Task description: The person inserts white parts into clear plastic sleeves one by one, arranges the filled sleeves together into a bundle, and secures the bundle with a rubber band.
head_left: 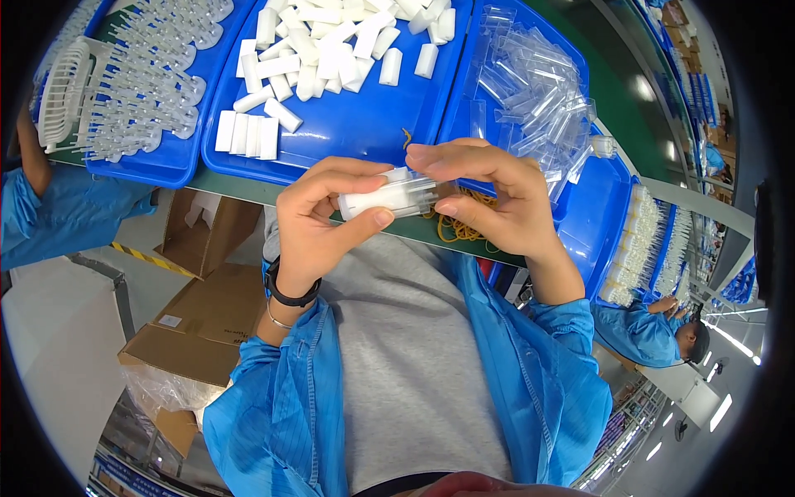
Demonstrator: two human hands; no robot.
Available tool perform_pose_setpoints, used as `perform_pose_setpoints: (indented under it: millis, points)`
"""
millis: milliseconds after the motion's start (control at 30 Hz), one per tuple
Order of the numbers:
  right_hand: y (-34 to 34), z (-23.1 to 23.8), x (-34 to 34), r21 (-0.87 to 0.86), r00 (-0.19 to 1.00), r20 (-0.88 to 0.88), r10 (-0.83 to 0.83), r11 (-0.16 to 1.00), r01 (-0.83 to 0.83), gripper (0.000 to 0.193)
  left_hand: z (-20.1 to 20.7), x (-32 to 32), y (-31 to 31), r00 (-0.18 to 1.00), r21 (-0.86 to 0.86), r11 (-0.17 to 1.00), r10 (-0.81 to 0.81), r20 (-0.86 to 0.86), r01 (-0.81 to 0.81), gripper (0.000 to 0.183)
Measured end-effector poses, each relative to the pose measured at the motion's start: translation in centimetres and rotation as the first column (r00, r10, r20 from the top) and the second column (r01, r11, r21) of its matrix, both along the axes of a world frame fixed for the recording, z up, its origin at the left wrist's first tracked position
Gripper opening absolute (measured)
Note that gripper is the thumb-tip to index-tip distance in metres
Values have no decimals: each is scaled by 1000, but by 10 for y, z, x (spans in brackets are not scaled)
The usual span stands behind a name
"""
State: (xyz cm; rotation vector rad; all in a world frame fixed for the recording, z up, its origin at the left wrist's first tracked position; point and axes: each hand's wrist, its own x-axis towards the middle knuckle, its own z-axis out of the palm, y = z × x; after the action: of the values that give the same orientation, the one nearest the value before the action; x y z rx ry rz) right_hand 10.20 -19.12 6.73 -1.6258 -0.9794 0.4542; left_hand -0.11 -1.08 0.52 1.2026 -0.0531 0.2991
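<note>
My left hand (310,219) is closed round a small bundle of white blocks with clear plastic sleeves (393,196), held in front of my chest at the bench edge. Its thumb lies along the near side. My right hand (513,195) curls round the clear right end of the bundle, index fingertip above and thumb below. A short yellow-brown rubber band (407,137) shows just above my right fingertips; whether I hold it is unclear. More yellow rubber bands (464,219) lie in a heap beneath and behind my right hand.
A blue tray (348,132) ahead holds many loose white blocks (331,45). Right of it, clear plastic sleeves (534,87) fill another tray. White bristly parts (149,87) stand in the left tray. Cardboard boxes (195,315) sit lower left. Co-workers in blue are at both sides.
</note>
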Motion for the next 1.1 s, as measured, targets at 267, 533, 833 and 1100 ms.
perform_pose_setpoints:
  millis: [267, 533, 833, 1100]
  points:
    - [-3, 8, 5, -8, 982, 119, -145, 989, 147, 28, 0, 1, -3, 996, -378, 923, -91, -28, 73, 35]
    - [6, 8, 3, 8, 925, 346, -159, 986, 166, 36, -13, -2, -3, 996, -396, 915, -89, -18, 74, 45]
    - [19, -7, -9, 44, 945, 299, -133, 991, 126, 73, -14, -5, -1, 998, -447, 894, -37, -42, 15, 46]
    - [21, -12, -10, 66, 901, 408, -144, 990, 128, 80, -11, -5, -4, 997, -483, 874, -70, -19, 53, 45]
